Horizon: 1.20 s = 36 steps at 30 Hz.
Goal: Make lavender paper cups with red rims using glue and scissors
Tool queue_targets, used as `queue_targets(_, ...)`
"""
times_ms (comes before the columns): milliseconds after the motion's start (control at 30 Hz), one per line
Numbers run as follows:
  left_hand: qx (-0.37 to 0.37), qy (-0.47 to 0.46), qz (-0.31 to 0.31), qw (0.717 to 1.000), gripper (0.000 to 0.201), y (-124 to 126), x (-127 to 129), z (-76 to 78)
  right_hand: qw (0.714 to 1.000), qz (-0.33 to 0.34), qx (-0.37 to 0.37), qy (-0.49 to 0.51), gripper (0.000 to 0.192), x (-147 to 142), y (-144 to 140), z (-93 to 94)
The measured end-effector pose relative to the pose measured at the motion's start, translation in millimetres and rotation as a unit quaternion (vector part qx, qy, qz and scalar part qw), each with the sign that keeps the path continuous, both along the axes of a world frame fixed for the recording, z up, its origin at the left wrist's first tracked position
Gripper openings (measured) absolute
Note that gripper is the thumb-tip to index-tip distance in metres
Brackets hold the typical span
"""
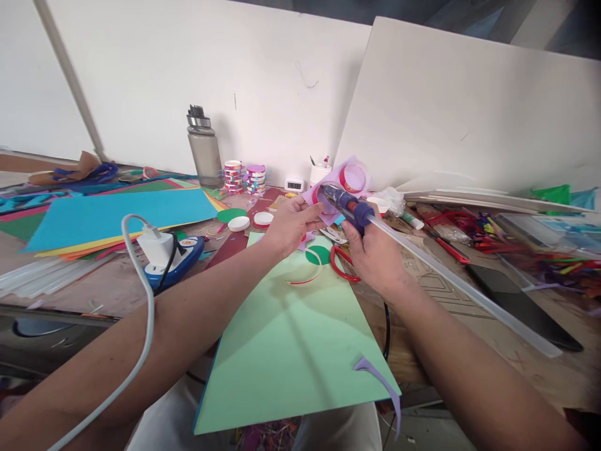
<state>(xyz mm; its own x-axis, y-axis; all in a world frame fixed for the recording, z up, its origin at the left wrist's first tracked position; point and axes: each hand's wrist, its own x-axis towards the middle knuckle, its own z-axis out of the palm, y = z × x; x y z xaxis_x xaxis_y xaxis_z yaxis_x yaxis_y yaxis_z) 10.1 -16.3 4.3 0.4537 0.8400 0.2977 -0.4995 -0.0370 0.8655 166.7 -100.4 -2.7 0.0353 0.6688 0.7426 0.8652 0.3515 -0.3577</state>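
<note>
My right hand (pixel 373 254) grips a blue glue gun (pixel 346 204) with a long clear glue stick (pixel 451 282) trailing out of its back. The gun's nozzle points at a small lilac paper piece (pixel 313 195) with a round ring on it, pinched by my left hand (pixel 291 224). Both hands are raised above a light green sheet (pixel 291 351) that lies on the table in front of me. Red-handled scissors (pixel 342 262) lie just under my right hand.
A power strip with a white charger (pixel 166 254) and cable sits at the left by stacked coloured sheets (pixel 107 216). A grey bottle (pixel 204 150), taped rings (pixel 244 177), white caps (pixel 238 223), a black phone (pixel 516 304) and craft sticks (pixel 539 250) crowd the table. White boards (pixel 469 106) lean behind.
</note>
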Motion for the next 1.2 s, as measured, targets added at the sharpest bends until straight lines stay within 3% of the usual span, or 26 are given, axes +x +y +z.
queue_targets(400,-0.001,-0.005,-0.016,1.000,0.046,5.5,-5.2,0.8,1.000,-0.007,0.019,0.016,0.035,1.0,0.0,1.8)
queue_targets(867,0.131,-0.018,0.076,0.988,0.044,10.7,-2.4,-4.9,0.998,-0.061,0.002,0.020,0.028,-0.5,-3.6,3.8)
queue_targets(1067,0.177,0.021,0.146,0.973,0.036,12.7,-7.4,0.1,0.999,-0.036,-0.025,0.013,0.032,-3.7,-5.2,1.5)
queue_targets(1200,0.159,0.014,0.150,0.976,0.038,15.1,-9.2,2.4,0.999,-0.014,-0.032,0.029,0.035,-5.8,-6.7,1.0)
